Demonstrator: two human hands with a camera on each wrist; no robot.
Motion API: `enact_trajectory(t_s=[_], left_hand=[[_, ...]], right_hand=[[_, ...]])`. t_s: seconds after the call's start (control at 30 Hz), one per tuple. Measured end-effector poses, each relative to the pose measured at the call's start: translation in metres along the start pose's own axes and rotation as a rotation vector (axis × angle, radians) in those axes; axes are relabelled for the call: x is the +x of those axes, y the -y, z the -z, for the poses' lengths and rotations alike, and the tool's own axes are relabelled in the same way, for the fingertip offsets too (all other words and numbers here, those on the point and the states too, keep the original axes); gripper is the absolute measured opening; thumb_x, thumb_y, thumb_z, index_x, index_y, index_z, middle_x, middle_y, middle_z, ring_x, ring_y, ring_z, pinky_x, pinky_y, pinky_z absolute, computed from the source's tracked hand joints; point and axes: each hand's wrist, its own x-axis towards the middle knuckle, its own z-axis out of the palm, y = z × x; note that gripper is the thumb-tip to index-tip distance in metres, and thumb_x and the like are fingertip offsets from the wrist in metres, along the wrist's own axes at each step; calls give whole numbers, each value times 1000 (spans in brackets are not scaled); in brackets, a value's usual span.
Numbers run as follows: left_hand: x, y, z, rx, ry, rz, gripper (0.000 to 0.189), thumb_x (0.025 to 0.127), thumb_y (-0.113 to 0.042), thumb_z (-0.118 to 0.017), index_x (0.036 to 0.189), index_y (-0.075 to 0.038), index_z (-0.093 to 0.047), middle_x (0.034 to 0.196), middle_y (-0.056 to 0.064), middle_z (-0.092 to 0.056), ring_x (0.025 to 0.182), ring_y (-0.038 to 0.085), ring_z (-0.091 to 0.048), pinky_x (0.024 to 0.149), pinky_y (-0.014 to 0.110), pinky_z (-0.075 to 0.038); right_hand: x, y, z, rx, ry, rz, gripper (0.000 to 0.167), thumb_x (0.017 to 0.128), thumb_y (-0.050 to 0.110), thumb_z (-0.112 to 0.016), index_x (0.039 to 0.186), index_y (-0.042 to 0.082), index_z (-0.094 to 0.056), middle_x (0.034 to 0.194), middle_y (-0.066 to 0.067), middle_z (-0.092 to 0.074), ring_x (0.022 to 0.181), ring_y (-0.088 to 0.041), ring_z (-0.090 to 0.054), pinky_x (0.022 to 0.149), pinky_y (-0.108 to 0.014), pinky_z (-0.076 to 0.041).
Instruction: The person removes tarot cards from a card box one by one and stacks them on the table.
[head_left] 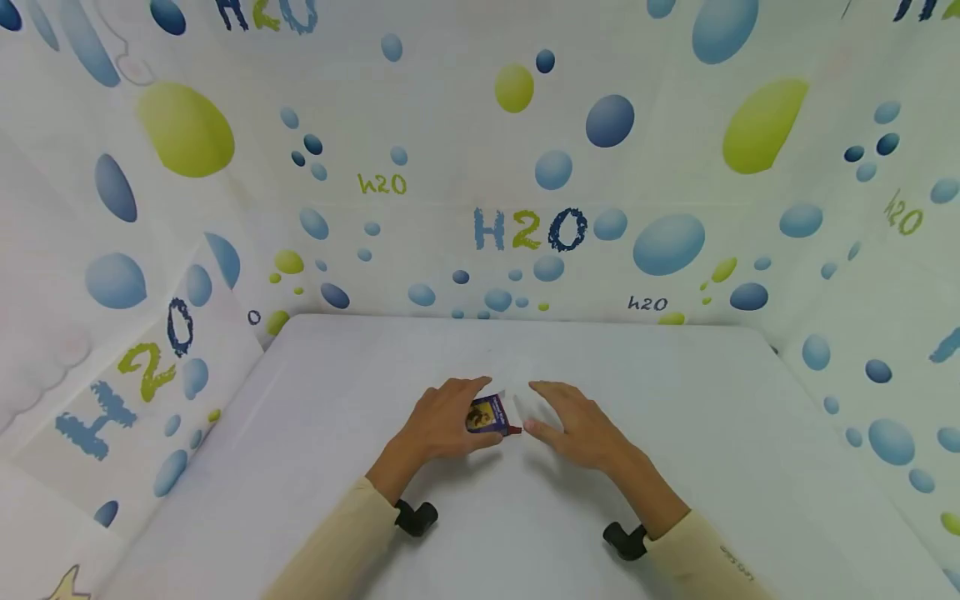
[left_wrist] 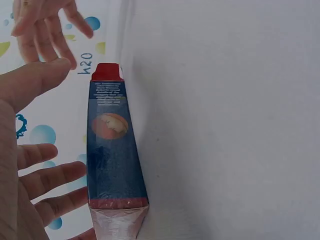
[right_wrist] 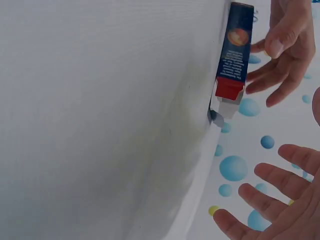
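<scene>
A small dark blue box (head_left: 486, 415) with a yellowish picture sits on the white table between the hands. Its right end is open, showing white inner flaps and a red flap (left_wrist: 107, 72). My left hand (head_left: 447, 419) is at the box's left end, thumb on the near side and fingers beyond it; in the left wrist view the thumb is apart from the box, and whether the fingertips touch it I cannot tell. Beyond the open end, my right hand (head_left: 581, 427) has its fingers spread and holds nothing. A round picture and small print mark the box's narrow side (right_wrist: 235, 47).
The white table (head_left: 337, 358) spreads around the hands. Behind it and at both sides hangs a white curtain (head_left: 450, 108) printed with blue and green drops and H2O lettering. A dark wrist-worn device (head_left: 416, 518) is on the left wrist, another (head_left: 624, 542) on the right.
</scene>
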Motion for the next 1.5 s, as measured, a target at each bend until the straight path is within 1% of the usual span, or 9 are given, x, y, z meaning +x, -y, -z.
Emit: enact_trajectory(t_s=[0.2, 0.37, 0.6, 0.73, 0.9, 1.03, 1.2, 1.3, 1.5], left_hand=[[3, 0, -3, -82, -25, 46, 88, 78, -64, -74, 150, -18, -50, 144, 5, -57, 119, 23, -55, 100, 53, -44], [7, 1, -12, -145, -22, 84, 89, 75, -59, -80, 148, -16, -51, 141, 6, -58, 112, 21, -56, 101, 53, -44], [8, 3, -20, -131, -36, 99, 92, 70, -57, -85, 144, -13, -55, 133, 6, -63, 110, 22, -56, 96, 48, -45], [9, 4, -22, -143, -50, 111, 87, 70, -52, -88, 141, -12, -57, 130, 7, -63, 110, 22, -55, 98, 48, -44], [7, 3, -23, -175, -69, 119, 80, 72, -43, -89, 139, -10, -59, 129, 8, -64, 110, 23, -56, 98, 49, -45], [4, 3, -22, -204, -75, 113, 78, 73, -41, -89, 138, -10, -59, 130, 7, -63, 110, 22, -57, 98, 48, -45], [0, -1, -15, -234, -78, 89, 77, 73, -38, -90, 137, -10, -59, 129, 5, -64, 109, 20, -58, 99, 47, -46], [-2, -5, -9, -209, -79, 56, 76, 74, -38, -89, 138, -11, -58, 127, 3, -64, 107, 19, -58, 98, 45, -47], [-9, -19, 4, -141, -107, -44, 72, 75, -38, -88, 136, -14, -59, 125, 1, -64, 105, 17, -58, 93, 44, -50]], right_hand=[[6, -2, -9, 85, -6, -36, 67, 99, 49, -60, 155, 15, -43, 158, -10, -43, 147, -35, -35, 115, -60, -30], [11, -3, -12, 159, -25, -66, 68, 100, 51, -56, 155, 14, -42, 158, -11, -42, 148, -36, -34, 116, -60, -27], [13, -6, -18, 283, -22, -109, 63, 103, 44, -54, 155, 11, -41, 160, -15, -38, 149, -38, -31, 118, -60, -24], [13, -8, -20, 308, -38, -130, 60, 105, 41, -53, 155, 11, -41, 160, -14, -38, 149, -38, -31, 118, -60, -23], [12, -8, -20, 327, -47, -120, 61, 105, 44, -51, 155, 11, -40, 160, -14, -38, 149, -38, -30, 118, -61, -23], [9, -6, -19, 341, -60, -102, 59, 105, 42, -52, 155, 11, -41, 160, -12, -39, 149, -37, -32, 118, -60, -24], [3, -3, -14, 323, -85, -40, 58, 104, 41, -54, 153, 11, -44, 157, -12, -43, 148, -35, -35, 117, -57, -27], [-3, 1, -7, 304, -115, -11, 57, 103, 40, -57, 151, 12, -47, 155, -11, -47, 146, -34, -39, 115, -56, -32], [-17, 7, 4, 263, -173, 44, 53, 102, 39, -60, 147, 12, -52, 148, -10, -54, 139, -32, -48, 103, -55, -47]])
